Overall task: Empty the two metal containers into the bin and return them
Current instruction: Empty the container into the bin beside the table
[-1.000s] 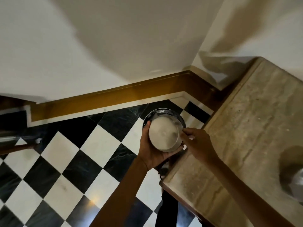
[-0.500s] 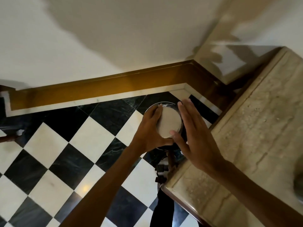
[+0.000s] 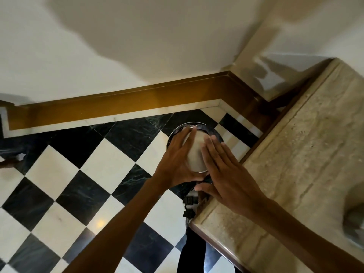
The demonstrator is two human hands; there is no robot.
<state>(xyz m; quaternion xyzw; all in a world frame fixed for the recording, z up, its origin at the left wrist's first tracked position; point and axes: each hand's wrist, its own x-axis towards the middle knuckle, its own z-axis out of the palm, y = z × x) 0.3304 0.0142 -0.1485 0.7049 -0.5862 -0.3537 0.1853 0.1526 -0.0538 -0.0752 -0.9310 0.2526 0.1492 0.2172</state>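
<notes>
Room: checkered black-and-white marble floor (image 3: 106, 164) meets a brown skirting board (image 3: 126, 103) under a cream wall (image 3: 137, 46); I see it all from above.
Desk: beige stone desk with a raised rim (image 3: 307, 154) fills my right side, its near corner beside the person's dark trouser leg (image 3: 189, 251).
Second container: a grey metal shape (image 3: 354, 223) sits at the desk's right edge, too blurred for me to say more.
Right hand (image 3: 226, 174): fingers stretched flat and spread, palm laid against the right side of the container, not curled around it.
Left hand (image 3: 177, 162): I see its grip wrapped on the left side of the round metal container with a pale flat base (image 3: 195, 154), thumb under the near rim.
Container: tipped over, base facing me, held between both hands above the bin.
Bin: round dark bin with a metal rim (image 3: 189, 127) stands on the floor directly beneath the container, just beside the desk's edge and near the wall corner.
</notes>
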